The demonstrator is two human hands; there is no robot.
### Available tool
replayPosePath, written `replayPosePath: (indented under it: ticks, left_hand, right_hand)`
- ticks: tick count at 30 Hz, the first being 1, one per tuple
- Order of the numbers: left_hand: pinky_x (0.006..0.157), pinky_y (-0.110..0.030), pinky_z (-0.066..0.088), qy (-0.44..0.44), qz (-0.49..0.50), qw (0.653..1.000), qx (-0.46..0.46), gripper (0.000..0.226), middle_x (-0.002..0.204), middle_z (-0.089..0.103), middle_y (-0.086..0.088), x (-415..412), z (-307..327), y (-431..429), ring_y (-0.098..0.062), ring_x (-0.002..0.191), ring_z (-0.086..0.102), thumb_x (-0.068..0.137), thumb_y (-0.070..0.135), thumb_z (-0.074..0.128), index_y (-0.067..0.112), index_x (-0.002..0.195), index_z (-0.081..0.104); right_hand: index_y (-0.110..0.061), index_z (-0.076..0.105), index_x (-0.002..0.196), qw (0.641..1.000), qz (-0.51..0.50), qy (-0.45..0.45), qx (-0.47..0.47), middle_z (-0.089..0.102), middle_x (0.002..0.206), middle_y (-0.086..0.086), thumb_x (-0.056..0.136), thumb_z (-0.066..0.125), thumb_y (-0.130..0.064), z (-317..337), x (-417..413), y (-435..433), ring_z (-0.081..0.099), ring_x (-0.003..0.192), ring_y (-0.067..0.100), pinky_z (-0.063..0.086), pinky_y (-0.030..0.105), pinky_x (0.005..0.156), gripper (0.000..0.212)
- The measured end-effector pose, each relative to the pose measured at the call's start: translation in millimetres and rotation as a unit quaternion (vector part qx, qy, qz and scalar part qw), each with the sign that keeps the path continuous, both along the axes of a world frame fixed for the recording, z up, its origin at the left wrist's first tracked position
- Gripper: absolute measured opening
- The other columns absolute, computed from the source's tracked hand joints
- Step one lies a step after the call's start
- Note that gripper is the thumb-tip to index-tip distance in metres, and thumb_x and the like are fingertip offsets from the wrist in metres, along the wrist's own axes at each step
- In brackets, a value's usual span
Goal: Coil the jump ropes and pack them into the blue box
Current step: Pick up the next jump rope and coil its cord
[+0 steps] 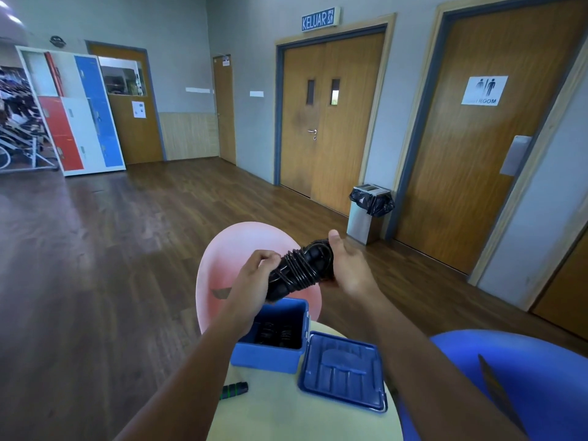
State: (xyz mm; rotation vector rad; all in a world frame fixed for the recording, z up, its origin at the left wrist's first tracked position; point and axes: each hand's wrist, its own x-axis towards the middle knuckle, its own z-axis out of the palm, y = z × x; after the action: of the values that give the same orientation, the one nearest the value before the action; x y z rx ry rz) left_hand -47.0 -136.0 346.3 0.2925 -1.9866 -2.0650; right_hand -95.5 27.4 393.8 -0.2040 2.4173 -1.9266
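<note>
Mid-pack. Holding a black jump rope [300, 270], wound tight round its own handles, in the air just above and behind the blue box [267, 354]. Left hand [254, 275] curled round the lower end, right hand [345, 265] gripping the upper end with the thumb over the top. Blue box open on the tabletop [280, 409], with its lid [343, 370] flat just right of it. At least two coiled ropes [276, 334] already inside, taking up part of the room. One green-and-black handle [234, 390] left-front of the box, its cord out of view.

Risks, as judgement:
- Looks a bit loose at the outer wraps near the left hand. Could spring open and uncoil if the grip eases before seating in the box.
- Not much free room inside. If dropped in skewed, likely to ride on the rim and block the lid.
- Seemingly close to the tabletop edge on the box's far side, by the pink chair [222, 265]. Could slide off if pushed down hard.
</note>
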Motion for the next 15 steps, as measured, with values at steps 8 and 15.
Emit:
replayPosePath:
  ticks: [8, 15]
  left_hand:
    - [0.076, -0.049, 0.056, 0.000, 0.113, 0.993, -0.028, 0.057, 0.069, 0.054, -0.006, 9, -4, -38, -0.029, 0.074, 0.063, 0.082, 0.066, 0.048, 0.011, 0.080, 0.059]
    - [0.045, -0.033, 0.045, -0.047, 0.104, 0.993, -0.016, 0.043, 0.060, 0.049, -0.013, 10, -6, -68, -0.028, 0.045, 0.052, 0.090, 0.043, 0.049, 0.006, 0.069, 0.052]
  right_hand:
    - [-0.012, 0.067, 0.086, 0.994, 0.045, -0.103, 0.011, 0.074, 0.080, 0.022, 0.098, 0.038, -0.058, 3, 21, -35, 0.073, 0.079, 0.038, 0.061, 0.040, 0.069, 0.057]
    - [0.000, 0.071, 0.091, 0.999, 0.026, -0.019, 0.007, 0.070, 0.063, 0.022, 0.099, 0.031, -0.059, -24, 30, -63, 0.067, 0.051, 0.026, 0.054, 0.027, 0.047, 0.072]
